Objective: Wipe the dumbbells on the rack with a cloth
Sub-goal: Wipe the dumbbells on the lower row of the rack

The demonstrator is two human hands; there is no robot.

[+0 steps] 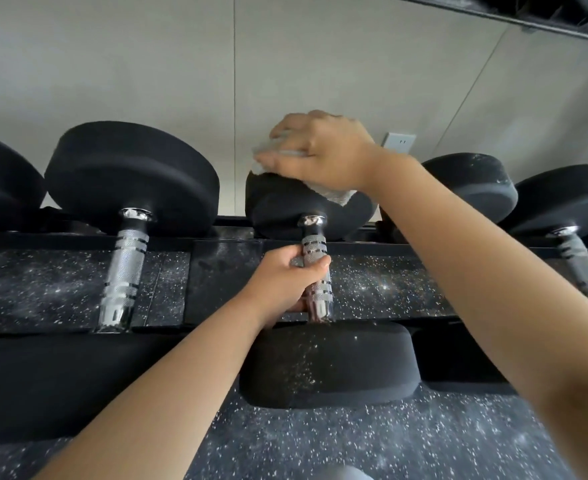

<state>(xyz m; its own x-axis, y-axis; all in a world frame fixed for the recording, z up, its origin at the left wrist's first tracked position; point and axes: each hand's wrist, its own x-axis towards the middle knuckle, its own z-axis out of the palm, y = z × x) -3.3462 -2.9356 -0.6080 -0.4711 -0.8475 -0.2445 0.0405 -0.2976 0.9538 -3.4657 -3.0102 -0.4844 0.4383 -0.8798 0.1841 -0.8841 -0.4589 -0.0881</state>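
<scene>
A black dumbbell (pixel 323 362) with a knurled chrome handle lies on the rack (pixel 223 244) in the middle of the view. My left hand (pixel 285 282) grips that chrome handle. My right hand (pixel 320 150) holds a grey cloth (pixel 334 194) against the top of the dumbbell's far head (pixel 285 206). Most of the cloth is hidden under my fingers and palm. The dumbbell's near head carries a scatter of pale dust.
A larger black dumbbell (pixel 130 178) lies to the left, and two more dumbbells (pixel 562 202) to the right. A pale wall with a socket (pixel 400 142) stands behind the rack. Speckled black floor (pixel 355 445) shows below. A dark shelf edge (pixel 528 15) crosses the top right.
</scene>
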